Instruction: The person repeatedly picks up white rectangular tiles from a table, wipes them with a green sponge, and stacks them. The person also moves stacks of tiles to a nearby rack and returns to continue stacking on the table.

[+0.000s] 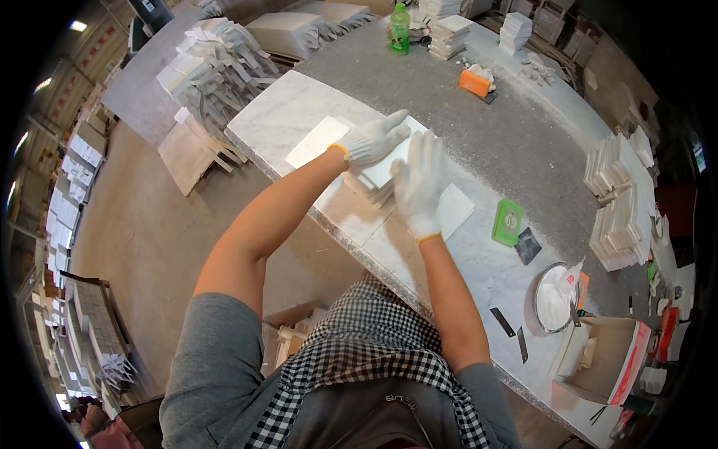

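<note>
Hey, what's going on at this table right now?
A person in white knit gloves is working at a grey stone-topped table. Both the left hand and the right hand press flat on a small stack of white square tiles, which lies on a white marble slab. Off to the right sit a green rectangular pad and a round metal bowl of white powder.

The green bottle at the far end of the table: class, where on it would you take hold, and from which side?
Grip the green bottle around its middle, probably coming from the near side. It stands upright with its cap on top, so its round body offers a sideways wrap. The table in front of it is bare, while stacks of white tiles crowd its right.
</note>
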Motion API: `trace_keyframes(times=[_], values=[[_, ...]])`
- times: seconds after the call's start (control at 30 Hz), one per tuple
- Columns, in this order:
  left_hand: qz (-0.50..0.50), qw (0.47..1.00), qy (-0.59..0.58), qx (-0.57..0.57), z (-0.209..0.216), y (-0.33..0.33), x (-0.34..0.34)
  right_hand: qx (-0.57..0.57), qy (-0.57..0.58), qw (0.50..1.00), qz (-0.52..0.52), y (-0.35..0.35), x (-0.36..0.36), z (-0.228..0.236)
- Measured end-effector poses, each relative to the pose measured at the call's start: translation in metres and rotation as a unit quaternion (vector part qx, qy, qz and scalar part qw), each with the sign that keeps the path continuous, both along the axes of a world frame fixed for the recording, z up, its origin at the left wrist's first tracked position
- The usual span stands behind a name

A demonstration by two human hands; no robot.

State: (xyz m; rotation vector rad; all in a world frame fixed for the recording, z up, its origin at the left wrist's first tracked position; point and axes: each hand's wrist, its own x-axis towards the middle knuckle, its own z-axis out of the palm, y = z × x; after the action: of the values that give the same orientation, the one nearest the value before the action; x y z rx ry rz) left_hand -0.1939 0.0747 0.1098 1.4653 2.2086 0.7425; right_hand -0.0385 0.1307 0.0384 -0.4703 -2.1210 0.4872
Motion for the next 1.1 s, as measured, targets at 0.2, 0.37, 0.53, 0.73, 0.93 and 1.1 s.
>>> trace_keyframes(times=[0.2,0.37,0.53,0.73,0.93,1.1], values=[[0.004,1.000,-0.008,-0.014,0.004,0.002,0.005,0.003,-0.138,0.979,0.149,-0.100,0.053,0.026],[0.029,1.000,0.006,0.010,0.002,0.000,0.006,-0.047,-0.054,0.940,0.334,-0.133,0.081,-0.003],[0.011,0.989,0.147,-0.033,0.042,-0.007,0.035,-0.098,-0.097,0.980,0.146,-0.102,0.099,-0.014],[-0.003,0.953,0.294,-0.071,0.047,-0.006,0.049,-0.274,-0.102,0.952,0.087,-0.087,0.128,-0.014],[0.049,0.964,0.237,-0.109,0.048,0.010,0.059,-0.212,-0.107,0.967,0.092,-0.094,0.134,-0.009],[0.083,0.986,0.144,-0.029,0.051,-0.001,0.042,-0.314,-0.067,0.941,0.102,-0.093,0.138,-0.003]])
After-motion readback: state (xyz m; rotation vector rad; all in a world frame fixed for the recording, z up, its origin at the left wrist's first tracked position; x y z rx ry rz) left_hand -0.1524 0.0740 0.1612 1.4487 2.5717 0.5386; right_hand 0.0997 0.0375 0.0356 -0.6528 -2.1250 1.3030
